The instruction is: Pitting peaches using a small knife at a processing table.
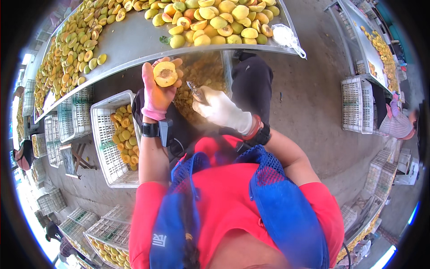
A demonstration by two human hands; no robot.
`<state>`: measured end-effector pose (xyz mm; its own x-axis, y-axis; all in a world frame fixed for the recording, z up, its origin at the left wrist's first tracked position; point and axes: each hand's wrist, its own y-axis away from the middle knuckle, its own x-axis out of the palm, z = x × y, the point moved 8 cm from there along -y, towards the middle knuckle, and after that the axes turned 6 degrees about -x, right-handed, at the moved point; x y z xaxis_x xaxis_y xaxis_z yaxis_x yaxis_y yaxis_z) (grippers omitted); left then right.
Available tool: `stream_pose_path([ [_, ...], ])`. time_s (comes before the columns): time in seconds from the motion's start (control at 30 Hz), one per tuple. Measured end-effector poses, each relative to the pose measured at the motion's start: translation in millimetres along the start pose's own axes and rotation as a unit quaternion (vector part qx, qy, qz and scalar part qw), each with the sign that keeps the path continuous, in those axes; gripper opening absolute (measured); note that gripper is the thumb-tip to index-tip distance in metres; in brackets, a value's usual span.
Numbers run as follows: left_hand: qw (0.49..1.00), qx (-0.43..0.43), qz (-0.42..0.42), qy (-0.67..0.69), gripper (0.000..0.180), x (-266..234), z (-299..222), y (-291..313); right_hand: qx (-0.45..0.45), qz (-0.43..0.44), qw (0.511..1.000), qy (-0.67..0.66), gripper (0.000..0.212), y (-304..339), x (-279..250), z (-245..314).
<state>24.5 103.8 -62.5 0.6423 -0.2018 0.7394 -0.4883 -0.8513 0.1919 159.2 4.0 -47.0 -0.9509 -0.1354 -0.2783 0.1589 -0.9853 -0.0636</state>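
A peach half is held up for pitting.
The peach half (pixel 165 74) is gripped cut-side up by the left hand (pixel 157 92); a small tool (pixel 195 91) is clasped in the right hand (pixel 220 110), below the near edge of the surface (pixel 134 42).

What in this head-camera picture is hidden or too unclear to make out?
- Tool in the right hand: only a small metal tip shows; the gloved hand covers the rest.
- Peach half in the left hand: its back is hidden by the fingers.
- White crate of peach halves: partly covered by the left forearm.
- Far table, upper right: fruit too small and bent by the fisheye rim.
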Motion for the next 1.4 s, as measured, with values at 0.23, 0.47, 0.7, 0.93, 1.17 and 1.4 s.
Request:
stream_pose_path([
  [0.23, 0.969, 0.124, -0.025, -0.215, 0.059, 41, -1, 28, -0.069, -0.060, 0.996, -0.006, 0.020, 4, 1, 26],
  [0.47, 0.948, 0.199, -0.018, -0.249, 0.048, 66, 7, 44, -0.121, -0.106, 0.987, -0.011, 0.016, 11, -2, 31],
  [0.7, 0.938, 0.231, -0.043, -0.254, 0.049, 72, 17, 46, -0.087, -0.045, 0.990, -0.098, 0.017, 9, 3, 17],
  [0.93, 0.948, 0.215, -0.032, -0.231, 0.052, 68, 19, 47, 0.115, 0.097, 0.926, -0.346, 0.010, 22, 23, 12],
  [1.17, 0.934, 0.265, -0.001, -0.242, 0.052, 72, 18, 48, 0.046, 0.092, 0.954, -0.281, 0.012, 16, 19, 15],
  [1.4, 0.935, 0.271, 0.008, -0.227, 0.050, 70, 20, 49, 0.078, 0.105, 0.956, -0.262, 0.010, 15, 22, 13],
])
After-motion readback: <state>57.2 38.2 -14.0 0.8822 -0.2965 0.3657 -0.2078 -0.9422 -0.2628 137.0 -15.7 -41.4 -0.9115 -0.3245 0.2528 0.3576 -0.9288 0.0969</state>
